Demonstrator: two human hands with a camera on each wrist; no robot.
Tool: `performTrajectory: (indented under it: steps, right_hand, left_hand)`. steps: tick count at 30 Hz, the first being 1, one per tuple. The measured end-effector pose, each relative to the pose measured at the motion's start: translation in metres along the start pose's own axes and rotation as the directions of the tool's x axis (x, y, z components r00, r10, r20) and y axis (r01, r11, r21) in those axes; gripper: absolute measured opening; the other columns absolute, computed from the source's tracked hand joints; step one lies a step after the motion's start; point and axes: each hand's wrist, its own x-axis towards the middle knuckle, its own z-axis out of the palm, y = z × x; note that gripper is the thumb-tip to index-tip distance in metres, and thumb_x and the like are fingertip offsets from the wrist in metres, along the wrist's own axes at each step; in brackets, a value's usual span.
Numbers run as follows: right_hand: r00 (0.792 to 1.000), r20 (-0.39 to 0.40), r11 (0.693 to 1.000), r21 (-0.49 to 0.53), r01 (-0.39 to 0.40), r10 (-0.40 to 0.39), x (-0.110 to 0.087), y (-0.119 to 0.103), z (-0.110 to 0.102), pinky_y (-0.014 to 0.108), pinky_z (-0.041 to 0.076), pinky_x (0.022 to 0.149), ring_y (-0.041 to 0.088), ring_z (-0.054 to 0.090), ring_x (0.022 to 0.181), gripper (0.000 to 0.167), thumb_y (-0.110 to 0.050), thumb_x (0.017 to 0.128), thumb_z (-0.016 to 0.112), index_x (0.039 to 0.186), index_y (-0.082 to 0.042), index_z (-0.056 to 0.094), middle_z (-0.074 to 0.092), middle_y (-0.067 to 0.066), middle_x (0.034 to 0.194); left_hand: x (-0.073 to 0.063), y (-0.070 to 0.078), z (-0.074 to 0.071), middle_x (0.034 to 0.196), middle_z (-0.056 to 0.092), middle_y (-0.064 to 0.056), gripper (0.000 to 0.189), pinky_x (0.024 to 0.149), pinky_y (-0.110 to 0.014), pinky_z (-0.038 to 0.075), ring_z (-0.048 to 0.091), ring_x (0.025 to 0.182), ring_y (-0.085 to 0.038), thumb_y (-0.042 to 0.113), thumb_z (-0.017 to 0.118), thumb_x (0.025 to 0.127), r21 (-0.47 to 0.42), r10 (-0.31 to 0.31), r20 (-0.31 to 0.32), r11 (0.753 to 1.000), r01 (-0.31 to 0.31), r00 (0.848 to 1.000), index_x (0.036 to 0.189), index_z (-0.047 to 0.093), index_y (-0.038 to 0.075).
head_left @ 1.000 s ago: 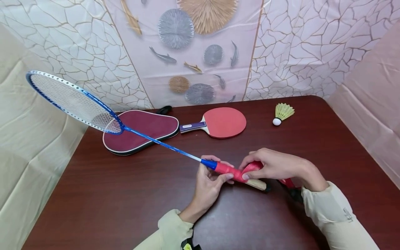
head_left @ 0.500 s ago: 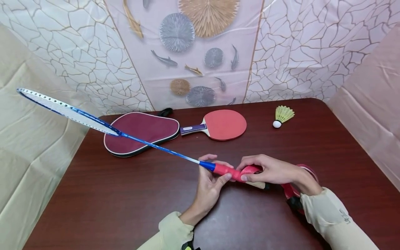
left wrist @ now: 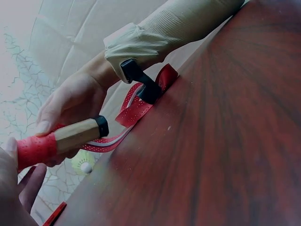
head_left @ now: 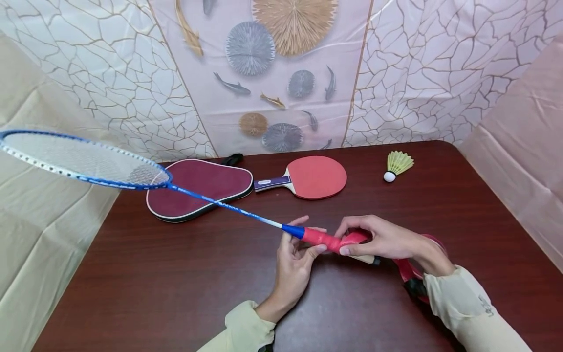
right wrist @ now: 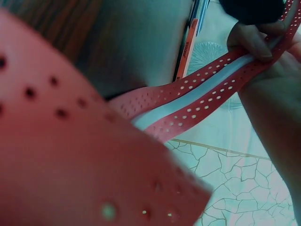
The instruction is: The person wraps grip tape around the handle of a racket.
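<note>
A blue and white badminton racket (head_left: 228,207) reaches leftward over the table, its strung head at the far left. My left hand (head_left: 291,274) holds the upper handle between thumb and fingers. Perforated red grip tape (head_left: 320,238) covers that upper part. At its lower edge my right hand (head_left: 391,238) pinches the tape. In the left wrist view, bare wooden handle (left wrist: 75,135) shows below the tape, ending in a black butt cap (left wrist: 101,126). A loose length of tape (right wrist: 202,94) with a pale centre stripe trails from my right hand down to the table.
Behind the racket lie a maroon paddle case (head_left: 200,186), a red table tennis paddle (head_left: 316,177) and a yellow shuttlecock (head_left: 398,164). Patterned cloth (head_left: 418,73) hangs along the table's (head_left: 176,283) back edge, with plain cloth at the sides.
The racket has turned about its shaft: its head went edge-on, then its strings face up again, further left. Both hands stay at the handle. The loose tape shifted by my right wrist.
</note>
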Motion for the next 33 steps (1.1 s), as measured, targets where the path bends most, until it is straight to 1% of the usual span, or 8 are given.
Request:
performTrajectory:
  steps: [4,7,9,14,18,23,29,33]
  right_hand:
    - [1.000,0.012,1.000,0.012,0.002,-0.002,0.001,-0.001,0.000,0.029,0.048,0.063,0.014,0.058,0.070,0.018,-0.028,0.089,0.075,0.104,-0.025,0.064,0.065,-0.005,0.082]
    - [0.999,0.032,1.000,0.001,0.011,-0.011,0.004,-0.002,-0.001,0.028,0.048,0.060,0.013,0.057,0.067,0.019,-0.030,0.088,0.076,0.101,-0.025,0.064,0.065,-0.006,0.080]
    - [0.999,0.044,1.000,-0.012,0.011,-0.011,0.007,-0.004,-0.002,0.027,0.046,0.055,0.011,0.055,0.063,0.020,-0.033,0.086,0.077,0.098,-0.024,0.062,0.063,-0.006,0.076]
    - [0.999,0.050,1.000,-0.030,-0.001,0.003,0.009,-0.007,-0.003,0.025,0.042,0.047,0.009,0.053,0.056,0.027,-0.037,0.081,0.081,0.091,-0.023,0.060,0.060,-0.006,0.069]
    - [0.999,0.045,1.000,-0.021,0.005,-0.004,0.011,-0.006,-0.001,0.025,0.042,0.047,0.009,0.053,0.055,0.029,-0.038,0.079,0.083,0.089,-0.023,0.060,0.060,-0.006,0.070]
    - [1.000,0.028,0.999,-0.044,0.004,-0.003,0.013,-0.004,0.001,0.025,0.044,0.050,0.009,0.055,0.060,0.028,-0.038,0.078,0.083,0.090,-0.025,0.061,0.062,-0.007,0.074]
    - [1.000,-0.015,0.996,-0.082,-0.029,0.027,0.013,-0.001,-0.002,0.026,0.046,0.053,0.010,0.055,0.063,0.031,-0.041,0.075,0.085,0.090,-0.026,0.062,0.061,-0.007,0.074]
    - [0.999,-0.020,0.999,-0.026,-0.027,0.026,0.010,-0.001,-0.005,0.027,0.045,0.054,0.012,0.053,0.062,0.022,-0.036,0.082,0.080,0.089,-0.024,0.063,0.058,-0.005,0.070]
  left_hand:
    - [-0.001,-0.012,-0.002,0.118,0.064,-0.022,0.049,0.069,-0.046,0.058,0.067,0.091,-0.037,-0.014,0.061,0.089,-0.071,0.008,0.014,0.997,-0.007,1.000,0.128,0.035,-0.002]
    - [-0.004,-0.023,-0.005,0.121,0.061,-0.022,0.052,0.066,-0.050,0.058,0.066,0.093,-0.040,-0.012,0.057,0.092,-0.136,-0.025,0.046,0.990,0.031,0.999,0.135,0.032,0.002]
    - [-0.005,-0.024,-0.005,0.121,0.059,-0.024,0.056,0.068,-0.050,0.057,0.065,0.094,-0.040,-0.010,0.055,0.095,-0.152,-0.057,0.071,0.986,0.067,0.996,0.141,0.029,0.007]
    - [-0.006,-0.019,-0.003,0.120,0.058,-0.024,0.073,0.074,-0.047,0.057,0.066,0.091,-0.036,-0.009,0.059,0.093,-0.069,-0.099,0.122,0.992,0.108,0.988,0.150,0.019,0.015]
    - [-0.003,-0.008,0.000,0.119,0.057,-0.018,0.084,0.077,-0.045,0.057,0.065,0.093,-0.032,-0.011,0.067,0.086,0.018,-0.084,0.131,0.996,0.082,0.988,0.149,0.015,0.008]
    - [0.001,0.003,0.003,0.116,0.055,-0.020,0.080,0.076,-0.047,0.057,0.064,0.094,-0.035,-0.014,0.066,0.085,0.016,-0.079,0.109,0.997,0.078,0.991,0.145,0.016,0.001]
    - [0.001,0.003,0.003,0.116,0.053,-0.022,0.079,0.077,-0.051,0.055,0.061,0.095,-0.041,-0.015,0.064,0.086,0.002,-0.056,0.093,0.998,0.056,0.994,0.145,0.016,0.005]
    - [0.001,0.002,0.003,0.115,0.053,-0.023,0.078,0.077,-0.054,0.054,0.060,0.094,-0.043,-0.016,0.062,0.087,0.007,-0.027,0.078,1.000,0.027,0.997,0.146,0.016,0.004]
